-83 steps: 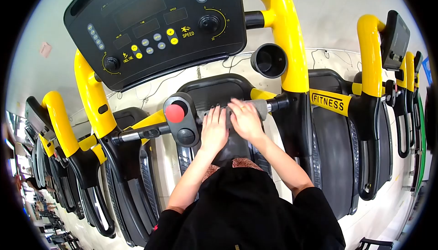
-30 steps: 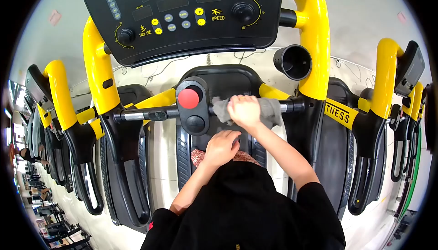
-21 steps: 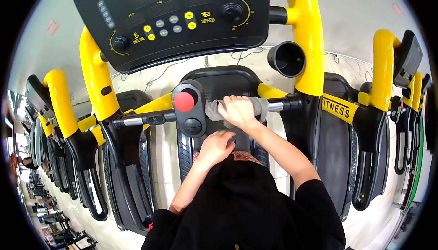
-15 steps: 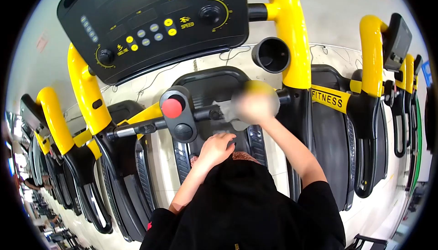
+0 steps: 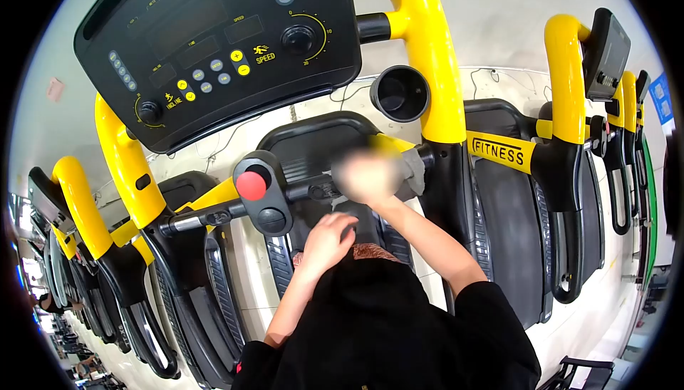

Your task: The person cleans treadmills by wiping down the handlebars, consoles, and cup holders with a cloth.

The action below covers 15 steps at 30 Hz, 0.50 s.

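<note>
A grey cloth (image 5: 413,170) lies around the right part of the treadmill's crossbar (image 5: 299,192). My right hand (image 5: 369,176) is on the cloth and the bar; a blur hides its fingers. Below the bar, near my body, my left hand (image 5: 328,242) hangs in the air with slightly curled fingers, the thumb apart, and nothing in it. The black holder with the red button (image 5: 251,185) is mounted on the bar, to the left of both hands.
Above the bar is the black console (image 5: 214,48), with a cup holder (image 5: 400,94) at its lower right. Yellow uprights (image 5: 438,69) flank the machine. More treadmills (image 5: 506,226) stand on both sides. A black frame (image 5: 584,374) shows at the lower right.
My left hand has come off the cloth and down toward my body. My right hand has stayed at the cloth, shifting along the bar. The view has turned, moving the console left.
</note>
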Each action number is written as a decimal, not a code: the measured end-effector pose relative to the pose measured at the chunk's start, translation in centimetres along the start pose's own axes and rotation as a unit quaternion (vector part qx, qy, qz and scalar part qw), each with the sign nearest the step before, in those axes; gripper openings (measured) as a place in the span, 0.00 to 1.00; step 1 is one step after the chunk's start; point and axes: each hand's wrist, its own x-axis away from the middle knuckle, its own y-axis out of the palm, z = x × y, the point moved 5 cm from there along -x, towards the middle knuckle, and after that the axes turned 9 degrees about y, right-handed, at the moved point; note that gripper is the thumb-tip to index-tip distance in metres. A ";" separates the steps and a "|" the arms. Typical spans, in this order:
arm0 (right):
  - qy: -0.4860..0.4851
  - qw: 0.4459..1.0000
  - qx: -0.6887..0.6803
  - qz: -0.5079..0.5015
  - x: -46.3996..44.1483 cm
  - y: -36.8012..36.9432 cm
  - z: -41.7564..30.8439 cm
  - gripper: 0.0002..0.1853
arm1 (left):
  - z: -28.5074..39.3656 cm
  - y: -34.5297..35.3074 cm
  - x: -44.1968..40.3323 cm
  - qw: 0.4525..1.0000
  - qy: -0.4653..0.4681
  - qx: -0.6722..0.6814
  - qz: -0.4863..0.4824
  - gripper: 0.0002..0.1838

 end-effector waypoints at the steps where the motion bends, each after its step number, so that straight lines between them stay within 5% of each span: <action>1: -0.030 0.999 0.015 -0.021 0.1 0.2 0.2 0.03 | 0.4 -0.6 -0.4 0.999 0.012 -0.021 0.042 0.11; 6: -0.053 0.997 0.025 -0.046 -0.1 -2.2 2.6 0.04 | 2.1 -1.9 -3.6 0.990 0.032 -0.098 0.098 0.15; 11: -0.033 0.992 0.087 -0.087 1.8 -2.5 4.5 0.09 | 0.5 1.0 -6.5 0.958 -0.018 -0.284 -0.014 0.31; 13: 0.094 0.981 -0.059 -0.162 0.1 -5.4 4.1 0.14 | 0.2 2.4 -8.0 0.954 -0.035 -0.295 -0.039 0.34; 15: 0.040 0.997 -0.067 -0.018 1.4 -6.0 4.5 0.19 | -0.7 4.1 -9.1 0.951 -0.023 -0.304 -0.050 0.34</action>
